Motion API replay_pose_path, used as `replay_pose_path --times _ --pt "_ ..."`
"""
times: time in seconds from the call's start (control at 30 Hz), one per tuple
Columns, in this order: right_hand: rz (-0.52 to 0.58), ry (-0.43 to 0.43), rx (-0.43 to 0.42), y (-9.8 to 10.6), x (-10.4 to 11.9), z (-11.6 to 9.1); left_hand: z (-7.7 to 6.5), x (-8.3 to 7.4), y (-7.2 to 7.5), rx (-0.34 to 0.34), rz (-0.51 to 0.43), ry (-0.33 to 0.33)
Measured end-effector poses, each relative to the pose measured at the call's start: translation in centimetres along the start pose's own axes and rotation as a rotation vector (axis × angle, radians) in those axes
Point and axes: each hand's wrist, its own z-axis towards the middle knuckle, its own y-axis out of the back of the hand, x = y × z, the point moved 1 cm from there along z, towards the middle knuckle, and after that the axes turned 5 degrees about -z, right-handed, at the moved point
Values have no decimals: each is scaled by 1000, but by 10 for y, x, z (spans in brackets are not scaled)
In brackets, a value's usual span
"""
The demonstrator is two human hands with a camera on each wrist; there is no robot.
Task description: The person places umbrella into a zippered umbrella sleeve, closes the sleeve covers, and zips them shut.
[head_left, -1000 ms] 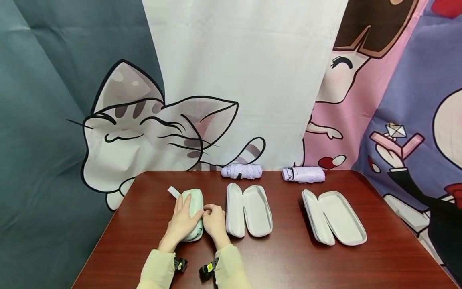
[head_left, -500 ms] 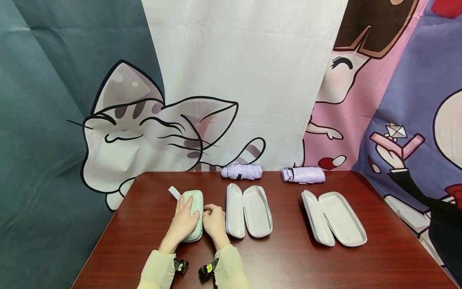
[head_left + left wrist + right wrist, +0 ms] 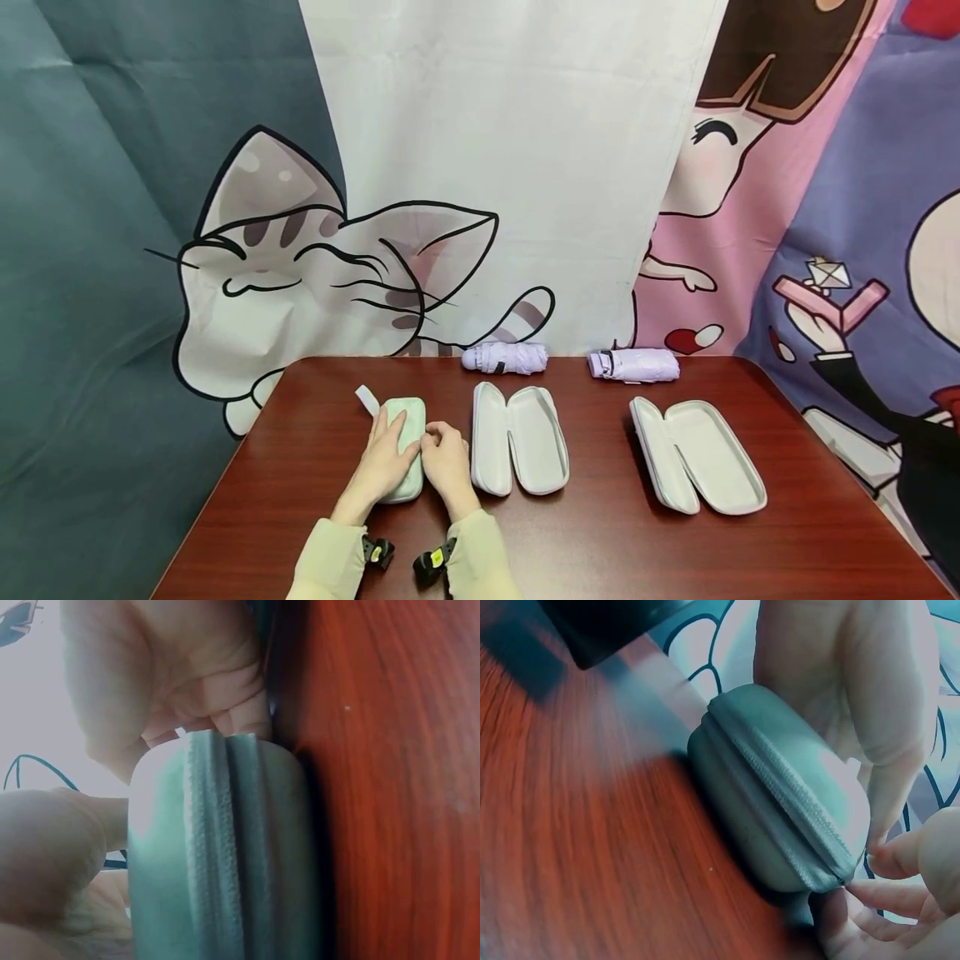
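A mint-green zippered case (image 3: 408, 485) lies closed on the table at the left. My left hand (image 3: 381, 458) rests across its top, fingers extended and thumb reaching toward the right edge. Against that right side, my right hand (image 3: 445, 462) has curled fingers and pinches at the zipper. In the right wrist view, its fingertips (image 3: 840, 907) meet the end of the visible zipper (image 3: 769, 772); the pull itself is hidden between them. A pale strap (image 3: 367, 400) sticks out at the case's far left corner.
Right of the hands, a pale case (image 3: 491, 437) stands open, and another open pale case (image 3: 716, 458) lies farther right. Two folded lilac umbrellas, one on the left (image 3: 506, 358) and one on the right (image 3: 636, 365), lie along the table's back edge before a cartoon curtain (image 3: 525, 167).
One second ago, dark green material showed at the case's near right edge; now that edge looks smooth and closed. Both hands keep nearly the same place, and the head view has shifted slightly.
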Motion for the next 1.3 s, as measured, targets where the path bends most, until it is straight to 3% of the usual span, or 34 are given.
replay_pose_path --times 0.2,0.27,0.6,0.97,1.13,1.3 --pt "14 46 1 4 5 0 3 3 7 5 -77 16" --pt "-28 86 25 3 7 -2 5 5 13 -13 -96 14" --pt "-298 399 207 4 25 -12 10 27 43 -91 -172 30" --pt "-691 519 472 9 39 -8 9 47 47 -35 -168 63" --pt "-827 547 541 12 47 -3 7 48 46 -34 -193 90" --pt "-910 560 600 12 54 3 7 49 47 -49 -119 116"
